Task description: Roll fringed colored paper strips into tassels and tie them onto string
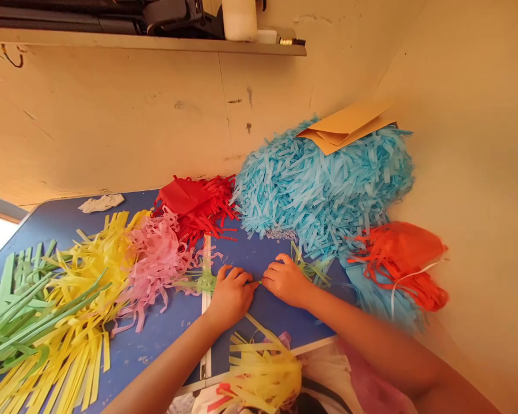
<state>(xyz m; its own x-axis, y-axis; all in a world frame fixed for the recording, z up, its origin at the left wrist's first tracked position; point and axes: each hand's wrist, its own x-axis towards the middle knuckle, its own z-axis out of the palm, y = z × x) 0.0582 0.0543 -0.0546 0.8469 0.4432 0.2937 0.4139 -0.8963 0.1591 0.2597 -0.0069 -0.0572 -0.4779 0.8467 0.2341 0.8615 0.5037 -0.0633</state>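
A tan wall [112, 115] is seen behind a blue, pale-edged table [164, 345], whose top is partly covered by fringed paper. Across the far left, a long shelf [112, 41] is fixed above it, on which a white bottle [240, 20] is set. The far right of the table is taken up by a large, shaggy light-blue paper mound [311, 195]. At the left, a bundle of long yellow paper strips [103, 253] is spread, partly overlaid at its near left by a bundle of flat green paper strips [5, 284]. Between the yellow bundle and the table's middle, a curly pink paper bundle [162, 256] is placed, touched on its far side by a red fringed bundle [187, 198]. An orange-red fringed bundle [408, 244] is seen at the right, beside the mound. A folded orange paper sheet [349, 126] is rested on the mound's top. At the near edge, a yellow fringed tuft [267, 368] is seen. Over the table's middle, the left hand [234, 292] and right hand [287, 282] are held close together, fingers pinched on a thin pale-green fringed paper piece [206, 282], whose frayed ends are spread out beyond both hands.
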